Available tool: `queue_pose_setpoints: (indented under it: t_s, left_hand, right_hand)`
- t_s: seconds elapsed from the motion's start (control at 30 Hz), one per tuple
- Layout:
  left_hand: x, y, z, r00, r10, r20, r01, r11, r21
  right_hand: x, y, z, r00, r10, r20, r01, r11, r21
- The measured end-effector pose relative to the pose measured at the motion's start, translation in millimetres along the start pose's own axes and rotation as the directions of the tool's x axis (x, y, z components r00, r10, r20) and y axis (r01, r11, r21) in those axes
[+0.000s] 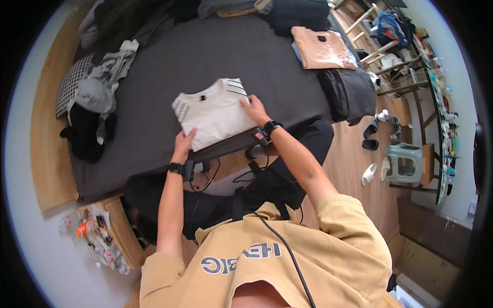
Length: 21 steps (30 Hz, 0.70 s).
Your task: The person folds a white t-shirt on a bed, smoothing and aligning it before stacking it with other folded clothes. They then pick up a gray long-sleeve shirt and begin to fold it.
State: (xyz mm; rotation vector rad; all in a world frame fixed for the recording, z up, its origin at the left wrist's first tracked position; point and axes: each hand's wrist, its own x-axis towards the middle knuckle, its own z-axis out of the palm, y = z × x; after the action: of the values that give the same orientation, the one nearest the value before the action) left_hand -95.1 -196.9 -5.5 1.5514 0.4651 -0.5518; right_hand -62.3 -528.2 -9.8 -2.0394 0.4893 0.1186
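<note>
A white T-shirt [213,115], folded into a neat block with its neckline away from me, lies at the near edge of the dark grey bed. Dark stripes mark both its shoulders. My left hand [183,146] grips its near left corner, thumb on top and the other fingers out of sight beneath. At its right side, my right hand [254,110] holds the edge the same way, just below the striped shoulder. Both wrists carry black strapped devices with cables hanging below.
A folded peach T-shirt [323,49] and folded black clothing [347,94] lie at the bed's right. Rumpled grey clothes [97,92] and a black garment [84,131] lie at the left. On the floor at right stand a grey plastic stool [404,163] and slippers [368,174].
</note>
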Motion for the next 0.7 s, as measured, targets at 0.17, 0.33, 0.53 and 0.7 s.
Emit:
queue_pose_setpoints:
  t_s: [0.17,0.33,0.53,0.7]
  left_hand:
    - [13,-9,-5,0.988,-0.126,0.091,0.142,0.97,-0.197]
    - [-2,11,11,0.994,-0.022,0.111,0.036,0.991,-0.126]
    - [-15,108,75,0.983,0.05,0.174,-0.037,0.997,-0.073]
    - [10,226,187,0.896,0.253,0.365,-0.272,0.962,0.001]
  right_hand:
    - [-33,15,-12,0.929,0.176,0.326,-0.26,0.937,0.235]
    - [-45,-8,-40,0.894,0.15,0.422,-0.289,0.912,0.289]
    - [1,-42,-137,0.92,-0.041,0.389,-0.062,0.967,0.248]
    - [69,-77,-274,0.976,-0.062,0.211,0.02,0.981,0.195]
